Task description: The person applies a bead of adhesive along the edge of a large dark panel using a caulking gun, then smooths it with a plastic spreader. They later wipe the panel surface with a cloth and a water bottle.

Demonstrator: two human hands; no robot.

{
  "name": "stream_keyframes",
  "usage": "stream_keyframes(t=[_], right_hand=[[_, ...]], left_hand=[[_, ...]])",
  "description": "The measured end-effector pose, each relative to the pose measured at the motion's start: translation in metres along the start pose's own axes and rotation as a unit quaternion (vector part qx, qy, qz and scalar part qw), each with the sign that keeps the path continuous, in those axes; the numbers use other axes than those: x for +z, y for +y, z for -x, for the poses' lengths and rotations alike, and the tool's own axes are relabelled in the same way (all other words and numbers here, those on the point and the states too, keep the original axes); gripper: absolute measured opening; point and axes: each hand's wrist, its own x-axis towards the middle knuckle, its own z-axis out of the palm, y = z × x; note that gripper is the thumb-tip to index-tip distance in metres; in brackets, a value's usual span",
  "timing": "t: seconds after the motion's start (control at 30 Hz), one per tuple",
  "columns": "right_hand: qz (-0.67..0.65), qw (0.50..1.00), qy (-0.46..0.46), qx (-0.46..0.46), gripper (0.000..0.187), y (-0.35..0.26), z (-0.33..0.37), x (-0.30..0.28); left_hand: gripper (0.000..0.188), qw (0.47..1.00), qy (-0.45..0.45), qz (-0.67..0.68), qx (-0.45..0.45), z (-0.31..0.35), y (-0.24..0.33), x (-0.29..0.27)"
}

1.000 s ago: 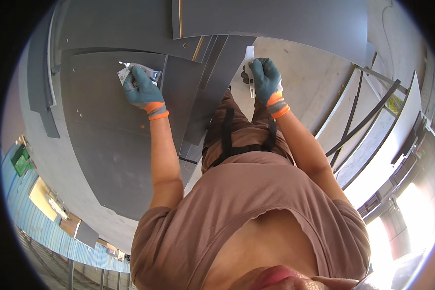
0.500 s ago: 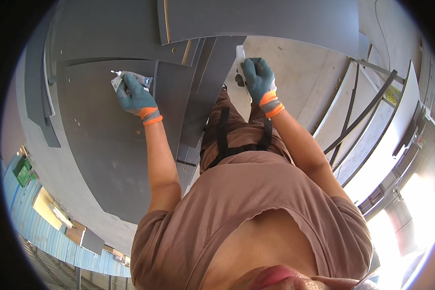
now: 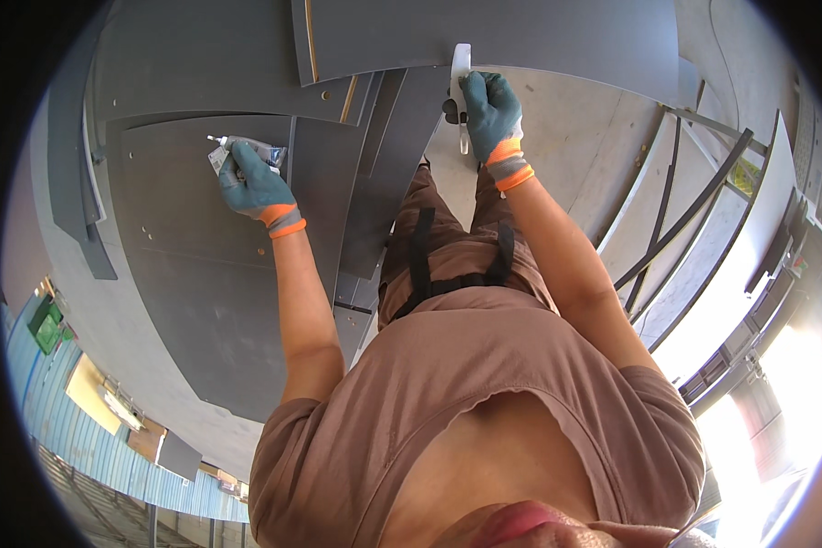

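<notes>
While left hand (image 3: pixel 258 187) is gripping tube (image 3: pixel 270 153), nozzle (image 3: pixel 216 139) pointing left, right hand (image 3: pixel 491 111), nearer upper grey panel (image 3: pixel 548 41), is holding pale tool (image 3: pixel 460 66), long axis running forward.

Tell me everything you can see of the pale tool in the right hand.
The pale tool is long and slim, whitish and smooth-looking, with a wider upper end and a narrower, shinier lower end; plastic or metal, I can't tell. It runs nearly up and down the picture, its top overlapping a grey panel in view. The gloved right hand grips it around mid-length, partly hiding it.
</notes>
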Motion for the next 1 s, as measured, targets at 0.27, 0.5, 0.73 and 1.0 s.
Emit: stream_keyframes(t=[0.27,0.5,0.73,1.0], right_hand=[[0.035,0.999,-0.011,0.026,0.029,0.008,-0.006,0.001],[0.159,0.986,-0.014,-0.053,0.028,0.063,0.001,-0.030],[0.158,0.984,-0.025,-0.082,0.022,0.032,0.031,-0.033],[0.046,0.996,0.011,0.074,0.028,-0.032,0.026,0.010]], left_hand=[[0.031,1.000,-0.002,-0.011,-0.006,0.000,-0.001,-0.001],[0.027,1.000,-0.004,-0.012,0.003,0.003,0.010,0.005],[0.032,1.000,-0.001,-0.004,-0.019,0.002,0.007,0.001],[0.032,1.000,0.004,-0.007,0.000,0.001,0.001,0.001]])
